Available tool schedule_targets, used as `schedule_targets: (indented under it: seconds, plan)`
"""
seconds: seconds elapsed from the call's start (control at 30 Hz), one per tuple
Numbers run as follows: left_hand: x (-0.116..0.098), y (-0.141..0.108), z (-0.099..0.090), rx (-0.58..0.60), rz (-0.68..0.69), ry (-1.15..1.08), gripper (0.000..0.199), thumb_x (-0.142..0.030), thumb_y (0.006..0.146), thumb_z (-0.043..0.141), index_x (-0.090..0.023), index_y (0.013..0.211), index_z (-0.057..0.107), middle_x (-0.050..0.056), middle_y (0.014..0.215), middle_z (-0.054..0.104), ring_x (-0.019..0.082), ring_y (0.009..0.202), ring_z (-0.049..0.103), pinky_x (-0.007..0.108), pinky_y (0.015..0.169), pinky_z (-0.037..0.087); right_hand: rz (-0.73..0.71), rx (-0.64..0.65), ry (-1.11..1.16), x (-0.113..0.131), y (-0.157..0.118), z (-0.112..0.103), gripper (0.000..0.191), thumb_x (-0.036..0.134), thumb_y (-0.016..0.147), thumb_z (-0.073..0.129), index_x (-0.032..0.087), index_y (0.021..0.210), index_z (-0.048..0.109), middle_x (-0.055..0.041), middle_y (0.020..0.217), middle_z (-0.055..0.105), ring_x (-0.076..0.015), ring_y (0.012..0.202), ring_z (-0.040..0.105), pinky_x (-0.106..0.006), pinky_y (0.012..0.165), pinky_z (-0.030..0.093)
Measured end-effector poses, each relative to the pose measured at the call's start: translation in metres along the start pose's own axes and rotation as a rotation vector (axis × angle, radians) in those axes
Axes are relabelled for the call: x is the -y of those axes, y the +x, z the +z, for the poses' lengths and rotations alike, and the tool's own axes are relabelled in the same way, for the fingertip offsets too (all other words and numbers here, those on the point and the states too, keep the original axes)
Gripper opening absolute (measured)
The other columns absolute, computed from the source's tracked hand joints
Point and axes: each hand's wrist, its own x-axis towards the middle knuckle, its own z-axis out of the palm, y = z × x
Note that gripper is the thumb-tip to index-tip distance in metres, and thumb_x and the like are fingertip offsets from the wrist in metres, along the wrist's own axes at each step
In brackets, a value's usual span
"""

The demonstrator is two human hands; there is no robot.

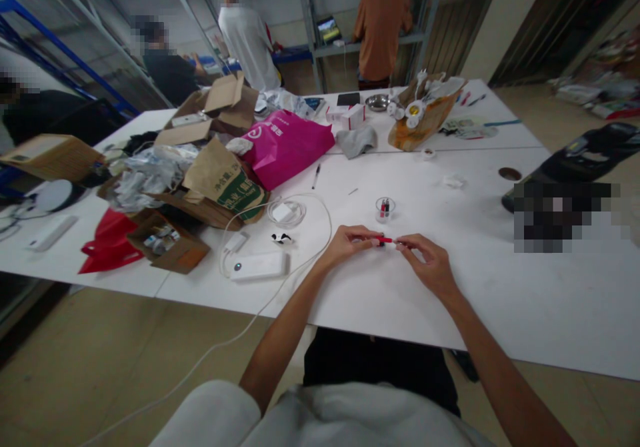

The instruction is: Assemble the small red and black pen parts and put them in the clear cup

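Note:
My left hand [350,243] pinches the left part of a small, slim red stick-shaped piece [385,239]. A dark bit shows beside the fingertips there. My right hand [425,257] has its thumb and fingers closed at the other end of the piece, where a pale tip shows. What exactly the red piece is, I cannot make out. Both hands are low over the white table [360,293]. Just beyond them stands a small clear cup [385,215] with several red and black pieces inside.
Left of my hands lie a white power bank [259,266], a coiled white cable [295,213] and a pen [316,176]. Farther back are a magenta bag [285,147] and cardboard boxes [175,250]. A person leans in at right; several others work behind the table.

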Motion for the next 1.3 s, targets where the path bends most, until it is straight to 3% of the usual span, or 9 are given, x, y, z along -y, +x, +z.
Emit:
schedule_targets:
  seconds: [1.3]
  plan:
    - [0.012,0.000,0.002,0.042,0.000,-0.002,0.037,-0.045,0.091,0.092,-0.024,0.120,0.091,0.013,0.117,0.084,0.022,0.102,0.072,0.033,0.090,0.050,-0.022,0.025,-0.039,0.008,0.001,-0.001,0.014,0.037,0.108,0.072,0.027,0.114,0.080,-0.0056,0.105,0.082,-0.0248,0.092,0.077,-0.041,0.085,0.062]
